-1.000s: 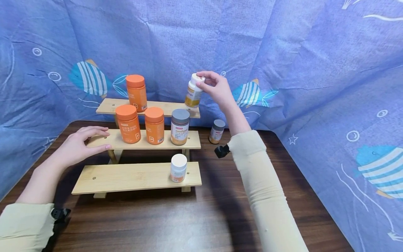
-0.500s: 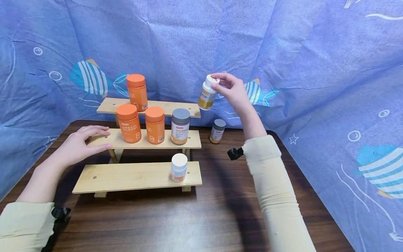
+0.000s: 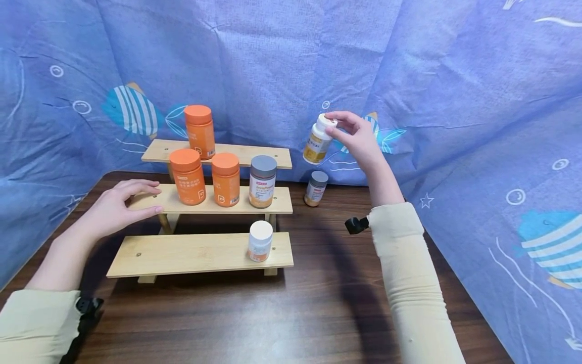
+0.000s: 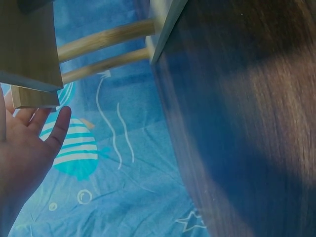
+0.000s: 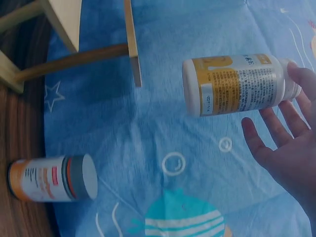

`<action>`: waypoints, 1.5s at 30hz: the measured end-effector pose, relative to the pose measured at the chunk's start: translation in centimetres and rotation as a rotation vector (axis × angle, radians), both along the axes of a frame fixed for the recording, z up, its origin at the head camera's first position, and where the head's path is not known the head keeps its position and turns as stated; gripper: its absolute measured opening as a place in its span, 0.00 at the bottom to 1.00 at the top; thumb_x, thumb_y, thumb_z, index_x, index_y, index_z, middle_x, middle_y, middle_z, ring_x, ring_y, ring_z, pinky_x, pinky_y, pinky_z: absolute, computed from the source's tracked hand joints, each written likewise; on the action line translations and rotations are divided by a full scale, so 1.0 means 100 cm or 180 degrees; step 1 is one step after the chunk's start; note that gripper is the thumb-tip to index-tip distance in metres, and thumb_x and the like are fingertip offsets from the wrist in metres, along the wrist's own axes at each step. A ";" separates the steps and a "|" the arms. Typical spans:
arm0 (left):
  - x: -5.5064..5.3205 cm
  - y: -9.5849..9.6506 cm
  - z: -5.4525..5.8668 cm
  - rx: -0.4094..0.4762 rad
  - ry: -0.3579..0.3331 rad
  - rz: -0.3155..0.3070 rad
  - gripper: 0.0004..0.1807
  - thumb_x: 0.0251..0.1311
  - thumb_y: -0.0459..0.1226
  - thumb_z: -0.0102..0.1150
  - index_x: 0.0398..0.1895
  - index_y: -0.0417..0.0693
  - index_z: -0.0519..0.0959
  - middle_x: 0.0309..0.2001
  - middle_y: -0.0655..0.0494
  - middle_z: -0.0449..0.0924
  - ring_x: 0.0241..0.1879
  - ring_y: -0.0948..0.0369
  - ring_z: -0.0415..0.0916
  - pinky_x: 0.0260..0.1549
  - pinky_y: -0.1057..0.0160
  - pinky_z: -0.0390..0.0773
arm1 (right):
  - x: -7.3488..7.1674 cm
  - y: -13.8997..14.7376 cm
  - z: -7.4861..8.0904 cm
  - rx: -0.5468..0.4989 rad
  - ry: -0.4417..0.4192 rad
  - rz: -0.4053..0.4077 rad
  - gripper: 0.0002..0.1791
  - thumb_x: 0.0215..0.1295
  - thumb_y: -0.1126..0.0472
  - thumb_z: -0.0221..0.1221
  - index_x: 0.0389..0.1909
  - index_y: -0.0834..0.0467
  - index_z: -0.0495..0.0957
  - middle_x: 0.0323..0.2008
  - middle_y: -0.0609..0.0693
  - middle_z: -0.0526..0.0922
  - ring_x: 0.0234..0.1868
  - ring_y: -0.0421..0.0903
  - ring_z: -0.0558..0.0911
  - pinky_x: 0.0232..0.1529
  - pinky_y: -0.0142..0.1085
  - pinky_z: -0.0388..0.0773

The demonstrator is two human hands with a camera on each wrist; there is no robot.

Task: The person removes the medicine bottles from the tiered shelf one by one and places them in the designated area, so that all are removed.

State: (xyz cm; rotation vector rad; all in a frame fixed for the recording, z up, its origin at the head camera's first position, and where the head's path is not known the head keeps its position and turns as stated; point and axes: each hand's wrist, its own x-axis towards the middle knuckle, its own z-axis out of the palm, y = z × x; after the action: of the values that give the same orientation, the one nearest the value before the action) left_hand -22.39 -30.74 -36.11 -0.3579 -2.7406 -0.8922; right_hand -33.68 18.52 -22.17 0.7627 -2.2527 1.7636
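My right hand [image 3: 356,136] pinches the white cap of a white-and-gold supplement bottle [image 3: 317,144] and holds it tilted in the air, to the right of the top shelf. In the right wrist view the bottle [image 5: 232,85] shows its printed label, with the fingers at its cap end. My left hand [image 3: 113,207] rests at the left end of the middle board of a three-step wooden rack [image 3: 182,255], thumb near the front edge and fingers near the back. The left wrist view shows those fingers partly hidden behind a wooden block [image 4: 34,97].
Orange bottles [image 3: 187,177] stand on the upper two steps, beside a grey-capped bottle [image 3: 262,183]. A small white bottle [image 3: 260,242] is on the lowest step. Another grey-capped bottle [image 3: 316,189] stands on the dark table [image 3: 327,303], right of the rack. Blue cloth [image 3: 254,60] hangs behind.
My right hand has carried the white-and-gold bottle from over the right end of the top shelf rightward and slightly down, past the shelf's edge. My left hand stays at the rack.
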 end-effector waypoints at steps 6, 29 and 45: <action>0.000 0.001 -0.001 0.0042 0.0083 -0.0017 0.27 0.48 0.49 0.71 0.50 0.48 0.78 0.61 0.46 0.71 0.63 0.42 0.59 0.53 0.38 0.61 | 0.001 0.016 -0.006 0.0056 -0.0002 -0.0042 0.17 0.59 0.60 0.64 0.50 0.54 0.80 0.51 0.48 0.79 0.51 0.45 0.77 0.51 0.36 0.71; 0.002 0.002 0.000 0.0020 0.0080 -0.0013 0.27 0.49 0.49 0.70 0.50 0.46 0.78 0.61 0.45 0.70 0.64 0.41 0.58 0.54 0.36 0.60 | 0.000 0.060 -0.044 0.0225 -0.0170 -0.0150 0.18 0.63 0.66 0.59 0.54 0.62 0.76 0.49 0.42 0.80 0.49 0.36 0.77 0.45 0.25 0.74; 0.001 0.001 -0.003 0.0037 0.0109 -0.0011 0.26 0.48 0.48 0.71 0.50 0.47 0.78 0.61 0.46 0.70 0.63 0.43 0.59 0.51 0.41 0.63 | 0.000 0.078 -0.079 0.0477 -0.0341 -0.0399 0.18 0.63 0.65 0.59 0.55 0.62 0.76 0.52 0.46 0.80 0.50 0.34 0.77 0.47 0.24 0.73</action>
State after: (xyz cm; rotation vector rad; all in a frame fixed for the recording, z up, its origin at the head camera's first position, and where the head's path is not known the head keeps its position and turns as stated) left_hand -22.34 -30.62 -36.43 -0.3726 -2.7033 -0.8942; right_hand -33.71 26.35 -30.06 0.5505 -2.4661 1.6307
